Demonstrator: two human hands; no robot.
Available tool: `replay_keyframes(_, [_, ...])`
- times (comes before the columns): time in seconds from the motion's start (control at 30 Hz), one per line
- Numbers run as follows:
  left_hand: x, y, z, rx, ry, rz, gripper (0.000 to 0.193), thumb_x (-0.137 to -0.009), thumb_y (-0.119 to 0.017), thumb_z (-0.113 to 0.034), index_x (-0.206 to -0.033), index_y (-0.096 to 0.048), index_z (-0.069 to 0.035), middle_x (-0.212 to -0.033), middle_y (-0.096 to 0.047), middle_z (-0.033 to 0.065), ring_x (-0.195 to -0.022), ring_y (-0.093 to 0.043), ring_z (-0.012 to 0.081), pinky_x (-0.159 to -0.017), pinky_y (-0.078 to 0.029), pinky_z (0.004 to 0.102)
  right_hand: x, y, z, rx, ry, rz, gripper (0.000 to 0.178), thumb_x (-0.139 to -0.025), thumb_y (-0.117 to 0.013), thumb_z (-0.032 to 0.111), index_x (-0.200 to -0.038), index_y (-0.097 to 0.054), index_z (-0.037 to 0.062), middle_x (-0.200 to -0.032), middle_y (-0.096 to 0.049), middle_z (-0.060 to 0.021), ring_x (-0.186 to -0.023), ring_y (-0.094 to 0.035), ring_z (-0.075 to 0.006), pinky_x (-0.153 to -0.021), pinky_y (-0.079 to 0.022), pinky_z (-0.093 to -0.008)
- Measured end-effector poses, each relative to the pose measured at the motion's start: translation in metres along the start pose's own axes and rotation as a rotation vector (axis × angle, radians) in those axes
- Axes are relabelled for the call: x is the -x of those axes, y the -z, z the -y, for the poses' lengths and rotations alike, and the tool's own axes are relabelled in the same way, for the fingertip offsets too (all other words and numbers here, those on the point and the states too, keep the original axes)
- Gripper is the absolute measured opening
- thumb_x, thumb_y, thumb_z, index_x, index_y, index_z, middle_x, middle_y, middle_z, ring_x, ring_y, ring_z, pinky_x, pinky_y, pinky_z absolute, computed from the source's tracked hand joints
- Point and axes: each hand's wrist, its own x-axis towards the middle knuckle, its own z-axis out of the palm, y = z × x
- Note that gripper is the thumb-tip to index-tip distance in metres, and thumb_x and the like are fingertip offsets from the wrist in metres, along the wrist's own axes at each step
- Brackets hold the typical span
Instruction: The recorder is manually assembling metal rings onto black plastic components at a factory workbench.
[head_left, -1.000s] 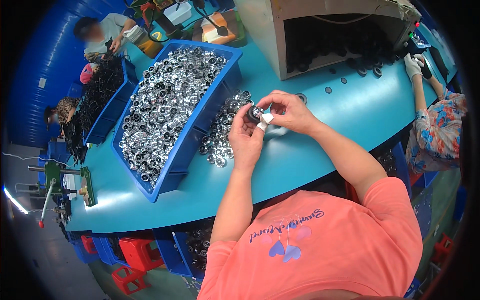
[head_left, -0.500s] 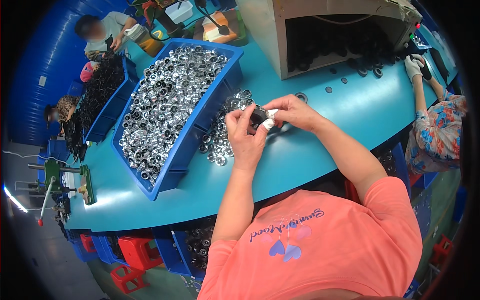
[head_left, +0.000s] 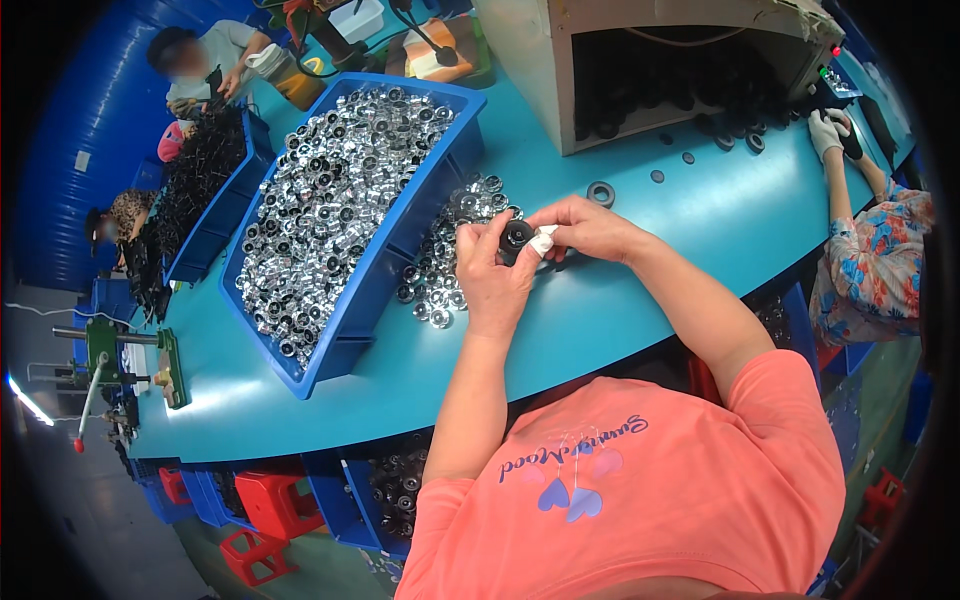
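My left hand [head_left: 493, 280] pinches a small black wheel [head_left: 516, 236] between thumb and fingers, its round face turned up toward me. White wrapping covers that thumb's tip. From the other side, my right hand [head_left: 592, 228] closes its fingertips, also wrapped in white, against the wheel's right edge. Shiny silver hubs with dark centres [head_left: 440, 270] lie loose on the table beside my left hand. A blue tub [head_left: 350, 335] heaped with the same hubs stands further left. Just beyond my right hand lies a black rubber ring [head_left: 601, 194].
A pale box with an open front [head_left: 562, 90] holds many black rings; a few lie before it on the blue-green table [head_left: 720, 230]. A gloved co-worker's hand [head_left: 828, 135] is at far right. Another person works behind a crate of black parts [head_left: 205, 165]. A green press [head_left: 103, 350] stands left.
The black wheel has turned so that its face now shows more fully. My right fingers have shifted slightly, and the rubber ring beyond them shows more fully.
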Motion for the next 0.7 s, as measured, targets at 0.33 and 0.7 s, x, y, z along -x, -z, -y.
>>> replay_keyframes(0.33, [0.003, -0.001, 0.0, -0.04, -0.013, -0.02, 0.048, -0.072, -0.092, -0.024, -0.111, -0.072, -0.006, -0.09, -0.057, 0.0073, -0.074, -0.062, 0.021, -0.063, -0.052, 0.034, -0.002, -0.008, -0.004, -0.009, -0.023, 0.059, 0.029, -0.096, -0.052, 0.004, -0.117, -0.073, 0.0037, -0.093, -0.07, -0.0008, -0.081, -0.063, -0.0088, -0.075, -0.053, -0.0261])
replay_keyframes(0.7, [0.002, -0.003, 0.002, 0.051, -0.068, -0.029, 0.047, -0.071, -0.093, -0.023, -0.11, -0.073, -0.005, -0.088, -0.062, 0.004, -0.069, -0.063, 0.0145, -0.061, -0.052, 0.0287, 0.0, 0.003, -0.008, -0.438, -0.067, 0.116, 0.034, -0.099, -0.059, 0.032, -0.111, -0.071, 0.0016, -0.09, -0.068, -0.0028, -0.08, -0.063, -0.0119, -0.069, -0.051, -0.0267])
